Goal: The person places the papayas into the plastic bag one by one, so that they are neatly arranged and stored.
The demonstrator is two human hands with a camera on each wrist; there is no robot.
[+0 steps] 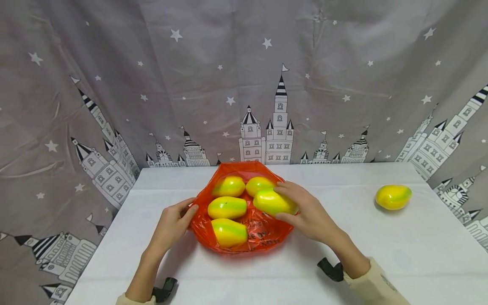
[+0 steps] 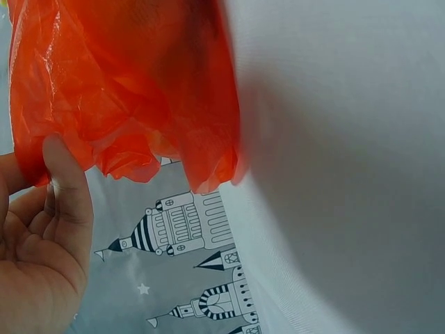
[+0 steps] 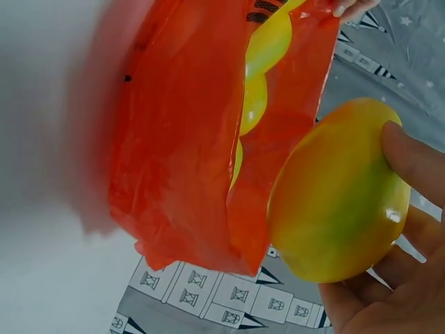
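Note:
A red plastic bag [image 1: 263, 235] lies with its mouth spread wide on the white table, and several yellow-green mangoes [image 1: 227, 208] sit inside it. My left hand [image 1: 173, 224] pinches the bag's left rim between thumb and fingers; the left wrist view shows this pinch on the red film [image 2: 104, 90]. At the bag's right side my right hand [image 1: 309, 212] grips another mango [image 1: 275, 202] over the opening. In the right wrist view the fingers and thumb curve round that mango [image 3: 341, 195], just outside the bag's edge.
One more mango [image 1: 393, 197] lies alone on the right side of the white tablecloth [image 1: 381, 254]. Behind the table hangs a grey curtain [image 1: 213, 63] printed with castles and stars. Dark devices [image 1: 164, 290] are attached near both wrists.

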